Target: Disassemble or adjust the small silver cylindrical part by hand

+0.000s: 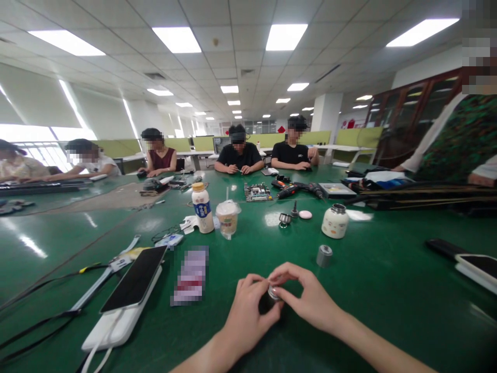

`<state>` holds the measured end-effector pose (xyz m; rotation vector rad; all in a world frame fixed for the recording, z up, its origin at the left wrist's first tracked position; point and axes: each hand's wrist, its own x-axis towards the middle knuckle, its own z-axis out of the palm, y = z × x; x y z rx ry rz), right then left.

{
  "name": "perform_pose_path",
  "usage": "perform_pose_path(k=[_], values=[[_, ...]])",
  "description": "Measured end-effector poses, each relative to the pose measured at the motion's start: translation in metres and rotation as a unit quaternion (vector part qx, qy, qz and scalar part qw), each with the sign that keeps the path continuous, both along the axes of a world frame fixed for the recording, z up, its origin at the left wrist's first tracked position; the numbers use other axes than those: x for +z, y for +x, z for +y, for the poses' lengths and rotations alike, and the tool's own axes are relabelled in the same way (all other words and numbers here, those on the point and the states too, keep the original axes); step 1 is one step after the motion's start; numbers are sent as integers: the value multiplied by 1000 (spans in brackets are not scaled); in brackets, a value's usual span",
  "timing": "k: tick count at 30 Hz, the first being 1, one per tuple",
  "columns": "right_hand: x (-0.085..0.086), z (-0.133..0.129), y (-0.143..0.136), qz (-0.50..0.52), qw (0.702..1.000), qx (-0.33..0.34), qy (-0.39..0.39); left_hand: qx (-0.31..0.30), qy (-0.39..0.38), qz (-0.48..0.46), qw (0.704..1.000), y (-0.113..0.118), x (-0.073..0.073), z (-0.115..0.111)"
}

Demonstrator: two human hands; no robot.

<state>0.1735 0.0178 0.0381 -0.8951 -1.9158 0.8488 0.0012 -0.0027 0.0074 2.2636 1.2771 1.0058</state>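
Observation:
Low over the table's near side, my left hand (248, 308) and my right hand (308, 296) meet around a small round silver metal piece (273, 293). Fingers and thumbs of both hands curl in on it, so much of it is covered and its exact kind does not show. Just beyond my right hand stands a silver metal cylinder (324, 256). Behind that is a squat cream flask (335, 221), its metal mouth uncovered. Left of the flask lie a pink disc (305, 214), a dark pointed part (294, 209) and a small ring-shaped metal part (284, 220).
On the green table (217, 342), a phone (134, 280) rests on a white power bank (116, 329) at left. A drink bottle (202, 207) and a lidded cup (228, 217) stand ahead. Farther back are a circuit board (258, 192) and a power drill (297, 189). Several people sit around.

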Motion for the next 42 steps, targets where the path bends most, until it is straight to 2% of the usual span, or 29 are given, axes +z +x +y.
perform_pose_path(k=[6, 16, 21, 25, 30, 34, 38, 42], values=[[4, 1, 4, -25, 998, -43, 35, 2, -5, -2, 1000, 0, 0, -1], [-2, -1, -2, 26, 999, -29, 14, -15, -2, -5, 1000, 0, 1, -1], [-2, 20, 13, 73, 994, -79, 30, 9, -4, -4, 1000, 0, -2, -2], [-18, 49, 36, 47, 991, -123, 25, 21, -12, -6, 1000, -1, -3, -2], [-48, 66, 49, 12, 996, -89, -16, 26, -14, -7, 1000, -1, -4, -2], [-56, 66, 49, 12, 997, -75, -19, 22, -14, -7, 1000, -1, -3, -1], [-53, 66, 49, 25, 996, -81, -22, 24, -17, -6, 1000, 0, -3, 0], [-33, 55, 38, 51, 996, -73, -20, 26, -16, -4, 1000, 0, -3, 0]])
